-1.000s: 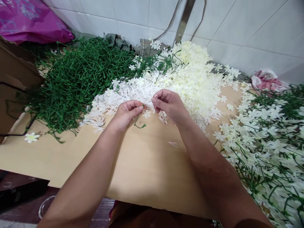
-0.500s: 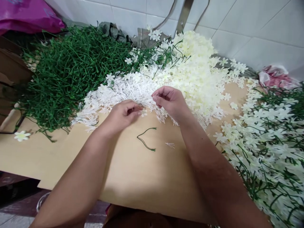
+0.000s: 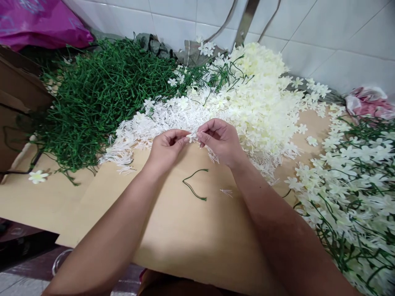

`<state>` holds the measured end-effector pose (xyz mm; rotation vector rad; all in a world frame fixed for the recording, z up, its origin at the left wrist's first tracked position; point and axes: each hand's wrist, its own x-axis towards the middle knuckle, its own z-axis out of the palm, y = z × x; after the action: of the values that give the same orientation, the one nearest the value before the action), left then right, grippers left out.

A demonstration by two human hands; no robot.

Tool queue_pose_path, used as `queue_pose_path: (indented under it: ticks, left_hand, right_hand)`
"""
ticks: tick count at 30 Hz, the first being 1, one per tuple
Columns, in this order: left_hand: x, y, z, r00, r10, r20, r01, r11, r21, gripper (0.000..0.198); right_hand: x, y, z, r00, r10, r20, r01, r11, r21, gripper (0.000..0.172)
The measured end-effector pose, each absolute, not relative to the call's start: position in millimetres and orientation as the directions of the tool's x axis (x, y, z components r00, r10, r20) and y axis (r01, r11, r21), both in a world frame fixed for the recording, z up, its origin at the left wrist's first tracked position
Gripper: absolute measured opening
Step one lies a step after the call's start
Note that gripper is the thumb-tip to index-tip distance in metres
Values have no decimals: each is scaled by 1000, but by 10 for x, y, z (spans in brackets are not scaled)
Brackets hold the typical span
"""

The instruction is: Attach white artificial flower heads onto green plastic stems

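Note:
Between finger and thumb, my left hand [image 3: 168, 149] pinches a small pale artificial flower [image 3: 191, 137]. Right beside that flower, the fingertips of my right hand [image 3: 222, 140] are pressed together; whatever they hold is too small and covered to make out. Both hands are over the near edge of a heap of white stamens [image 3: 163, 119]. Below them on the brown board [image 3: 173, 234] lie a bent green stem [image 3: 189, 187] and a little loose bunch of white stamens [image 3: 227, 191].
A big pile of green stems [image 3: 105, 94] is at the left, with cream flower heads [image 3: 259, 90] heaped at the back. Flowers on stems [image 3: 364, 185] spread over the right side. A cardboard box [image 3: 18, 86] and a magenta bag [image 3: 46, 22] stand left.
My two hands have come together, the right one's fingertips now meeting the flower in the left. The whole view has shifted slightly. The green stem and loose stamens stay on the board.

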<state>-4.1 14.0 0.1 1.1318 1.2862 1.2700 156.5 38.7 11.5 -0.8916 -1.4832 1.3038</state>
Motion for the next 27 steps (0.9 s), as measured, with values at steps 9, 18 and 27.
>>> queue_pose_path:
  ticks: [9, 18, 27]
  left_hand:
    - [-62, 105, 79, -30, 972, -235, -401, 204, 893, 31]
    - [-86, 119, 58, 12, 969, -247, -399, 231, 887, 35]
    - [-130, 129, 77, 109, 952, -285, -416, 304, 857, 36]
  right_hand:
    - [1466, 283, 114, -184, 947, 264, 73, 281, -957, 19]
    - [1424, 239, 30, -187, 859, 476, 213, 509, -834, 7]
    - [1411, 232, 5, -159, 846, 508, 194, 532, -825, 7]
